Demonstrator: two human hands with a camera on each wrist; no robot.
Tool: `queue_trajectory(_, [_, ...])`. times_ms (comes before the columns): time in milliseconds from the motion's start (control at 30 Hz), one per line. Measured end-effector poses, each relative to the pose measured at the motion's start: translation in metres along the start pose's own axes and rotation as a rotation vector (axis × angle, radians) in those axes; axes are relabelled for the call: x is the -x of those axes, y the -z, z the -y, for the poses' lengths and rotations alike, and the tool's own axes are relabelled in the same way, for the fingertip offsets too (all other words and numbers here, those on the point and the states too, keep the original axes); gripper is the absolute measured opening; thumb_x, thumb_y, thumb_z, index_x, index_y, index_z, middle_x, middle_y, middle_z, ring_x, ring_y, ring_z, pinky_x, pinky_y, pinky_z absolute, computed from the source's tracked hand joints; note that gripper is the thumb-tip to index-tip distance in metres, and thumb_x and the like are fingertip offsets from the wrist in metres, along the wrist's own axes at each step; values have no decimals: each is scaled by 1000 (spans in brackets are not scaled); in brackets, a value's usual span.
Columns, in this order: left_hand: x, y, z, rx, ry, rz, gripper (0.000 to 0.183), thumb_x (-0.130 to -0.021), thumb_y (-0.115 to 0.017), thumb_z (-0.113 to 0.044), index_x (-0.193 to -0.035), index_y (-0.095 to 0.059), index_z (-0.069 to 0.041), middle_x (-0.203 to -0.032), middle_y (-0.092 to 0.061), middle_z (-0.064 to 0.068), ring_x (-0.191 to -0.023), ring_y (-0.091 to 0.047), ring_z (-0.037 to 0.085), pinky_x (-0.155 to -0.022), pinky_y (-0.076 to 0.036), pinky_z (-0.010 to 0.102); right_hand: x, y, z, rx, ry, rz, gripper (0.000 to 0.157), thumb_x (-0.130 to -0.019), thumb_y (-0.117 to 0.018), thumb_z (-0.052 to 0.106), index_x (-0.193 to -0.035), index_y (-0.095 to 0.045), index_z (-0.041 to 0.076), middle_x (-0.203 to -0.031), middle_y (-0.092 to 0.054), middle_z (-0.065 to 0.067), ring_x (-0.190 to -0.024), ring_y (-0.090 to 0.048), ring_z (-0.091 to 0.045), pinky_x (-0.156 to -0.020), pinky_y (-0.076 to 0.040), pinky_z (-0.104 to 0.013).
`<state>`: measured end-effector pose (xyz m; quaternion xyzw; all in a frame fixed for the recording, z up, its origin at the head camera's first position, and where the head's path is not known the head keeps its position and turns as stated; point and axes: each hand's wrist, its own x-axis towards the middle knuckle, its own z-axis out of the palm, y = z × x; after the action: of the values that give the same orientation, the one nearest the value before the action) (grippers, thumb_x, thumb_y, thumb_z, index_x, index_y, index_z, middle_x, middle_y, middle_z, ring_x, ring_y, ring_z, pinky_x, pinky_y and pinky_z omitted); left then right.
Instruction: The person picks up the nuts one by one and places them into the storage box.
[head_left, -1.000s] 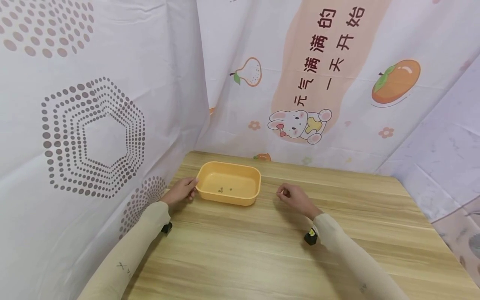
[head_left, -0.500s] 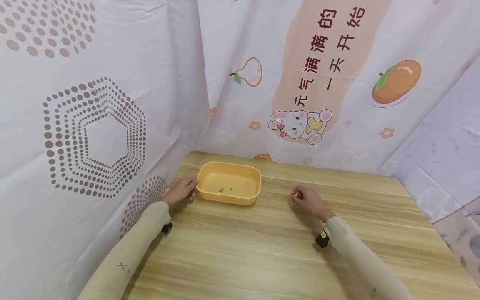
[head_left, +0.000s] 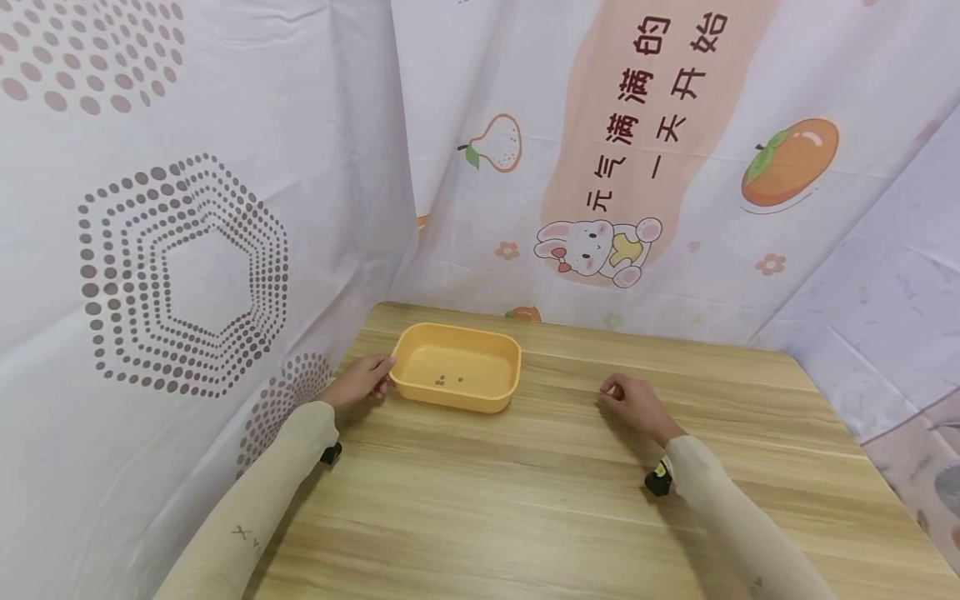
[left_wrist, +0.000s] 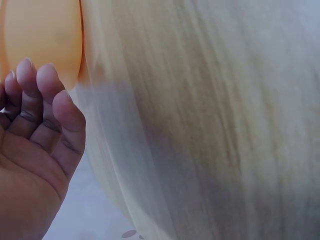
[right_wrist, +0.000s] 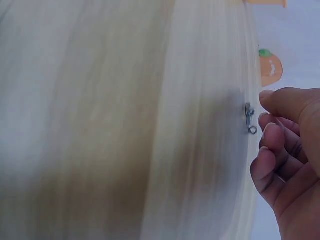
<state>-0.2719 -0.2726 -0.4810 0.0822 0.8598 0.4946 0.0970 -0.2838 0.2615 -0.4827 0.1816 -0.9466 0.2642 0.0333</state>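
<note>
My left hand (head_left: 357, 383) grips the left end of a yellow plastic tray (head_left: 498, 403) in the head view, thumb on the rim and the other fingers lower at its side. Several small dark metal pieces (head_left: 440, 381) lie on the tray floor. My right hand (head_left: 636, 406) is low over the table to the right of the tray, fingers loosely bent. In the right wrist view, a few small metal pieces, one a ring-shaped nut (right_wrist: 253, 130), show just off its fingertips, with a gap between; in the head view the fingers hide them.
The wood-grain table (head_left: 480, 500) stretches toward me and to the right. A patterned white cloth (head_left: 337, 167) hangs close along the left side, beside my left arm. Another printed cloth (head_left: 465, 275) hangs behind the table's far edge.
My right hand has moved right, farther from the tray. My left hand keeps its hold on the tray, which stays in place with the small pieces in it.
</note>
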Motion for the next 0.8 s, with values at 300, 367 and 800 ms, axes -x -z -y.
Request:
queue_trajectory(300, [-1, 2, 2, 17, 6, 10, 46, -103, -37, -42, -98, -59, -2, -76, -58, 12, -61, -53, 17, -52, -48, 27, 5, 1, -12, 9, -3, 7, 13, -89, -70, 24, -93, -66, 13, -77, -65, 4, -67, -57, -11, -61, -46, -31])
queue_trajectory(367, [-2, 1, 3, 22, 8, 9, 47, -102, -37, -43, -98, -59, -2, -75, -58, 11, -61, -52, 17, -52, -48, 27, 5, 2, -13, 8, -6, 14, 13, -88, -70, 24, -93, -66, 13, -78, -65, 3, -68, -58, -11, -62, -47, -32])
queue_trajectory(800, [-1, 1, -2, 35, 12, 3, 42, -104, -37, -38, -96, -59, -3, -78, -59, 16, -63, -53, 20, -53, -49, 27, 3, 2, -12, 5, -23, 39, 17, -89, -69, 31, -91, -66, 14, -82, -67, 3, -73, -61, -13, -67, -51, -35])
